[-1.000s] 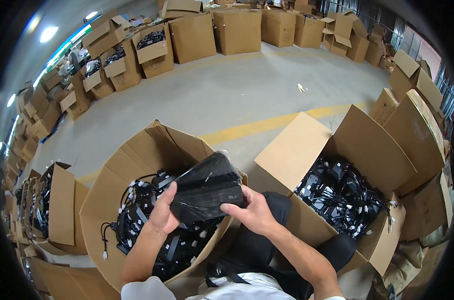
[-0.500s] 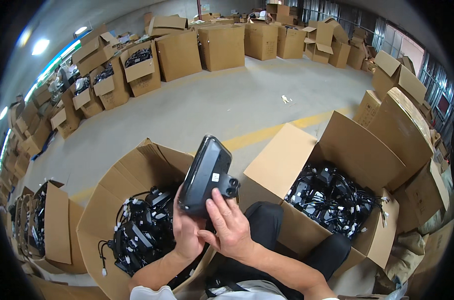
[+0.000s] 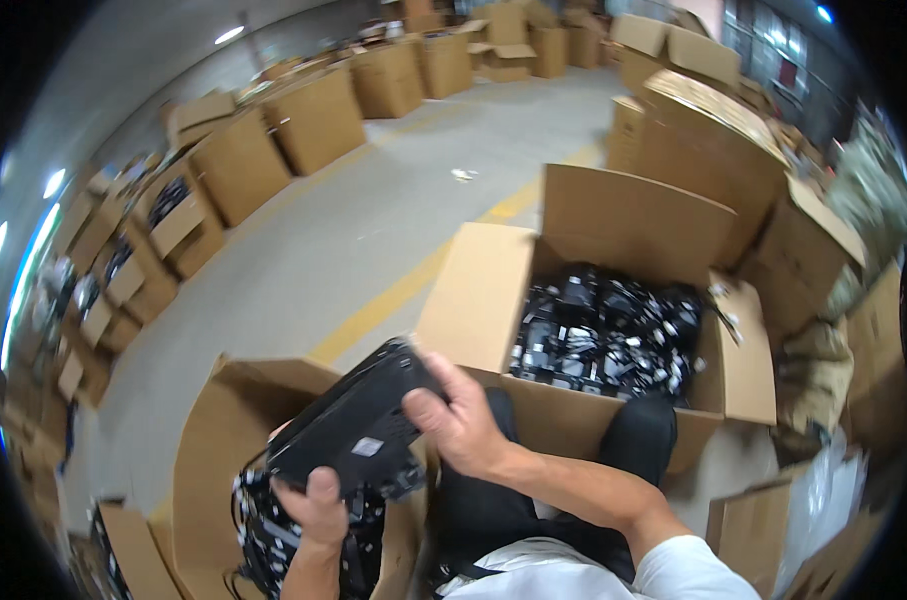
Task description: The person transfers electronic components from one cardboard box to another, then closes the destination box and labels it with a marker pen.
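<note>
Between my two hands is a flat, black rectangular device point(image 3: 348, 425) with rounded corners, a small white label and a bulky part at one corner. It is tilted, its far end up to the right. At its near lower edge my left hand point(image 3: 318, 510) grips with the thumb on the labelled face. My right hand point(image 3: 463, 415) is closed around the far right end. Below, an open cardboard box point(image 3: 208, 450) holds a heap of black devices with cables point(image 3: 273, 540); the held device hides part of it.
Ahead to the right stands another open box point(image 3: 473, 290), full of black devices and cables point(image 3: 603, 330) with white connectors. Tall cartons point(image 3: 713, 150) rise behind it. More boxes point(image 3: 318, 120) line the far side of the grey floor point(image 3: 363, 240). Clear plastic bags point(image 3: 823, 500) lie at the right.
My view has swung to the right. The device has gone from steeply raised to more level and slanted, and my right hand has shifted from its labelled face to its far right end.
</note>
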A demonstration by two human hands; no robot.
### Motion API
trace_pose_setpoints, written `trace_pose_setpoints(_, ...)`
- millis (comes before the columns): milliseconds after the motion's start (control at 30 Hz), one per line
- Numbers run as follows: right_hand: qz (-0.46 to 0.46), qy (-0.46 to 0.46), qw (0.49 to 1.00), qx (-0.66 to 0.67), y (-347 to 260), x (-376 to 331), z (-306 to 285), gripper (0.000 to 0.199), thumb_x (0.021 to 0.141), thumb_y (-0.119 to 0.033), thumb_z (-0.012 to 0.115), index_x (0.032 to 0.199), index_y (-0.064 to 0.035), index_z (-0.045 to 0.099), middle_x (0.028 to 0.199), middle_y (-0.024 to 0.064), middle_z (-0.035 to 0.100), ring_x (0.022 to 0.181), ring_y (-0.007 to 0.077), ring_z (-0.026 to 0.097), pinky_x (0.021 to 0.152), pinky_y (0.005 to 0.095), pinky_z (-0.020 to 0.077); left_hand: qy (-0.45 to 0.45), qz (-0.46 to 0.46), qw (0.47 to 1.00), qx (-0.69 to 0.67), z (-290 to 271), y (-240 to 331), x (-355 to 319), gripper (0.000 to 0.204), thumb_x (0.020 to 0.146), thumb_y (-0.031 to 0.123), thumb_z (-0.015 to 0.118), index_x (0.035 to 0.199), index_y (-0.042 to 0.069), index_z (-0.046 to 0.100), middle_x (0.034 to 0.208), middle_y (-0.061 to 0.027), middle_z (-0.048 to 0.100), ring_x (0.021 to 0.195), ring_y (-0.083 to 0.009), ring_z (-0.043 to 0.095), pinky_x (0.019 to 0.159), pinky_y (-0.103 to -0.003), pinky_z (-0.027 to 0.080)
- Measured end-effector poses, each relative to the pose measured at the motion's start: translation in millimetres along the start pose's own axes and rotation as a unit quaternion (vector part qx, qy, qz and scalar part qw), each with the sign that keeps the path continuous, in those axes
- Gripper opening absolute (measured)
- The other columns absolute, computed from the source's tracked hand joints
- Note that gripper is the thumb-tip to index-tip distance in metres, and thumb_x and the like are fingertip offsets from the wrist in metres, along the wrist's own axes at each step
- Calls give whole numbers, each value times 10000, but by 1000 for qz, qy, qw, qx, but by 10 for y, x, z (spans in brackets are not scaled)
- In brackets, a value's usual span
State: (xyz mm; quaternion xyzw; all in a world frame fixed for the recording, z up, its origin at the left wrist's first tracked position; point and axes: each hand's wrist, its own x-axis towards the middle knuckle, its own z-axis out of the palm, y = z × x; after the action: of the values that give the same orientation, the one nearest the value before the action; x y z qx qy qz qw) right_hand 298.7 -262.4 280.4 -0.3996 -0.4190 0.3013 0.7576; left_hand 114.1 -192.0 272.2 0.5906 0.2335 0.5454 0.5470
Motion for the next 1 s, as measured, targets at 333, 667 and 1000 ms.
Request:
trace_pose_setpoints(333,-75,-7,994,79,-473,505,-1090,1164,772,-698,732,1491,68,230,1280,156,563,1152,215,570,980,331,469,-221,-125,960,-118,1305,277,619,678,839,260,741,1371,-69,480,1262,-147,627,1121,-250,645,985,-386,526)
trace_pose_setpoints(667,234,37,885,-401,-183,115,-3241,225,864,-225,717,963,-23,713,820,90,686,689,259,694,642,397,543,-183,-311,901,-239,3025,-1676,952,454,891,109,753,1292,11,564,1141,-90,667,1008,-209,664,881,-368,578)
trace_pose_setpoints(1000,-21,-37,554,-832,1487,527,-4499,358,840,-109,624,1157,56,639,1335,309,571,631,279,715,558,386,590,-50,-330,928,-164,3809,-3190,728,400,883,85,764,1240,28,595,1143,-89,663,984,-227,665,848,-372,575)
